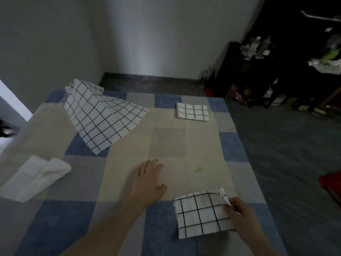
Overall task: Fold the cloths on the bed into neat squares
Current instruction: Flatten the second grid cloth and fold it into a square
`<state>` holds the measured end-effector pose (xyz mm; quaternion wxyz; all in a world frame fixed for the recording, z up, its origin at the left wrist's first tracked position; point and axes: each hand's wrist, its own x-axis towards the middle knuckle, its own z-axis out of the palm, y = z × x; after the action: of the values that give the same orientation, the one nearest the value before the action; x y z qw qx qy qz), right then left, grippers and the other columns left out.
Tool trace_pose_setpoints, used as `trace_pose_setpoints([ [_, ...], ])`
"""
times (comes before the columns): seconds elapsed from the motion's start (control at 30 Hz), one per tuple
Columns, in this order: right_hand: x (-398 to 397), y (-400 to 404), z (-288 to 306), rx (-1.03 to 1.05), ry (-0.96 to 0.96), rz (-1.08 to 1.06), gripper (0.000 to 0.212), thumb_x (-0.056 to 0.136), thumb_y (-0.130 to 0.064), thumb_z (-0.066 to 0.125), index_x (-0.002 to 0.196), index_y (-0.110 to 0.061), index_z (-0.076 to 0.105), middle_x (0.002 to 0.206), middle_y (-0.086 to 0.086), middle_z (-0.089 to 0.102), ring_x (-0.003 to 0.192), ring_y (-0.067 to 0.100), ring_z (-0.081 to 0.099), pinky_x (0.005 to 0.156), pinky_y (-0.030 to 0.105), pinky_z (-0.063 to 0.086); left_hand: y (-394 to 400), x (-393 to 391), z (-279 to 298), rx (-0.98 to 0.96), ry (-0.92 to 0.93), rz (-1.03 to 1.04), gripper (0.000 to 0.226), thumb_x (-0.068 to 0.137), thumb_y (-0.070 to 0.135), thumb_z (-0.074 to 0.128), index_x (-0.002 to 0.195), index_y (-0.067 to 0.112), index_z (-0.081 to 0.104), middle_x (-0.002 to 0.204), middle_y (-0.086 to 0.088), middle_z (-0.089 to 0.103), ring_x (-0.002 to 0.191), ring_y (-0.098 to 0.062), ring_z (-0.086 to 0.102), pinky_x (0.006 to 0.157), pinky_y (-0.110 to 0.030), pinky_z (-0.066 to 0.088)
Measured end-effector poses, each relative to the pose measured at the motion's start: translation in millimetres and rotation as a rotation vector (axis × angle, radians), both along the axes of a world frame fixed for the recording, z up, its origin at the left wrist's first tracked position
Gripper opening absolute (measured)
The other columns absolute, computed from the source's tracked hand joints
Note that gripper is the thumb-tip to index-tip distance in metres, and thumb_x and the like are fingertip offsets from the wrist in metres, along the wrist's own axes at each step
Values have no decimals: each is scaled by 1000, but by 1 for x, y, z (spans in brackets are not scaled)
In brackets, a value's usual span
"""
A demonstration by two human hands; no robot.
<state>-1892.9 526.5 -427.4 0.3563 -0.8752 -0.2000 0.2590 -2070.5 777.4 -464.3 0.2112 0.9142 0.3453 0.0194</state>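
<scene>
Folded checked cloth (202, 214) lies at bed's (73, 218) near edge; right hand (241, 217) pinches its right edge. Left hand (149, 180) just left of it, fingers spread flat on bed, holding nothing. Beyond: plain white cloth (35, 178) far left, unfolded checked cloth (101, 115), second folded square (192, 112) farthest.

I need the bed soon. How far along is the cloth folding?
Done: one checked cloth lies folded square at the far side. In hand: the right hand pinches the edge of a second folded checked cloth near the front; the left hand lies open on the bedspread. Left: the large checked cloth lies unfolded at the far left, and the white cloth looks only loosely folded.
</scene>
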Motion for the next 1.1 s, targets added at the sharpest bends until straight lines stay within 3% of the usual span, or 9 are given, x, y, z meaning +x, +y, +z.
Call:
trace_pose_setpoints([
  [0.1, 19, 14, -1, 84, 48, -52, 16, 83, 7, 64, 71, -3, 61, 49, 0, 44, 43, 3, 33, 43, 18, 25, 25, 23, -5, -12, 0, 40, 69, 77, 48, 48, 142, 29, 33, 153, 2, 25, 141, -25, 18, 115, -41, 21],
  [0.23, 47, 37, -5, 88, -3, -17, 17, 83, 0, 67, 71, -11, 62, 47, -4, 48, 43, 3, 38, 45, 17, 29, 32, 20, -28, 139, 40, 54, 64, 72, 51, 48, 132, 27, 47, 141, -1, 43, 131, -28, 38, 107, -45, 32],
  [0.33, 72, 63, -7, 135, 16, 19, 17, 86, -4, 64, 72, -13, 64, 52, 4, 52, 45, 6, 40, 47, 19, 31, 32, 18, -40, 200, 26, 51, 63, 70, 51, 53, 128, 26, 51, 138, -1, 48, 130, -28, 41, 105, -43, 33],
  [0.47, 105, 112, -18, 246, 114, -48, 10, 89, -15, 63, 80, -17, 67, 82, 21, 64, 73, 38, 61, 73, 47, 54, 33, 19, -42, 205, 15, 50, 63, 72, 50, 55, 131, 29, 50, 143, 2, 44, 136, -26, 36, 106, -46, 35],
  [0.53, 116, 139, -20, 297, 155, -66, 8, 89, -18, 62, 84, -20, 67, 88, 20, 66, 89, 43, 63, 81, 60, 54, 33, 19, -43, 180, 10, 57, 65, 69, 49, 56, 131, 31, 50, 144, 5, 41, 139, -24, 32, 108, -45, 33],
  [0.7, 147, 192, -29, 260, 53, -75, 6, 89, -14, 61, 85, -18, 64, 82, 5, 69, 85, 27, 66, 78, 49, 56, 34, 21, -45, 187, -9, 52, 67, 65, 49, 59, 129, 30, 52, 146, 6, 41, 139, -23, 34, 106, -44, 33],
  [0.8, 147, 195, -44, 115, -134, -1, 3, 89, -16, 60, 87, -17, 59, 76, -8, 60, 77, 14, 59, 63, 31, 44, 34, 21, -46, 183, -25, 50, 67, 63, 49, 60, 127, 30, 55, 144, 6, 43, 137, -23, 36, 106, -43, 31],
  [0.9, 139, 189, -53, 170, -236, -38, 6, 89, -18, 61, 93, -20, 57, 76, -17, 57, 71, -4, 51, 57, 15, 35, 34, 23, -45, 186, -44, 64, 67, 60, 47, 61, 125, 31, 57, 143, 7, 45, 136, -22, 38, 106, -41, 30],
  [1.1, 134, 187, -61, 263, -243, -114, 22, 89, -17, 61, 109, -21, 53, 80, -20, 59, 74, -5, 54, 67, 27, 42, 33, 21, -43, 202, -35, 65, 66, 64, 49, 59, 127, 32, 53, 144, 9, 42, 138, -21, 36, 106, -39, 27],
])
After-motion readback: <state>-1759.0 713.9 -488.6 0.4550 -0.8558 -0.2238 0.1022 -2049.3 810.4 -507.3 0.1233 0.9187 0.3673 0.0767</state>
